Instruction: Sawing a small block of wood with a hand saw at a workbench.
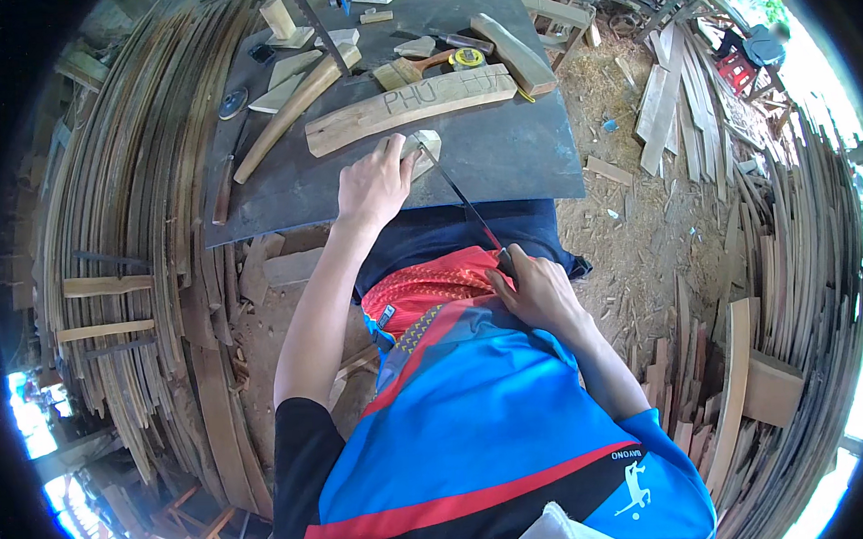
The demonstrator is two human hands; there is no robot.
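Note:
At the near part of the dark tabletop (523,176), my left hand (373,186) is closed on a small pale wooden block (431,139), pressing it down with fingers and thumb. My right hand (544,289), close to my body, is wrapped round the dark handle of a long, thin, dark-bladed hand tool (462,200). Its blade slants up and left, and the far end meets the block beside my left fingertips. Whether it is a file or a narrow saw, I cannot tell.
Beyond my hands lie a curved board with handwriting (412,107), a wooden-handled brush (401,73), a yellow tape measure (466,58), a thick wood piece (514,56) and a curved wooden-handled saw (293,117). Stacked wood strips (125,204) line both sides; shavings cover the floor (631,253).

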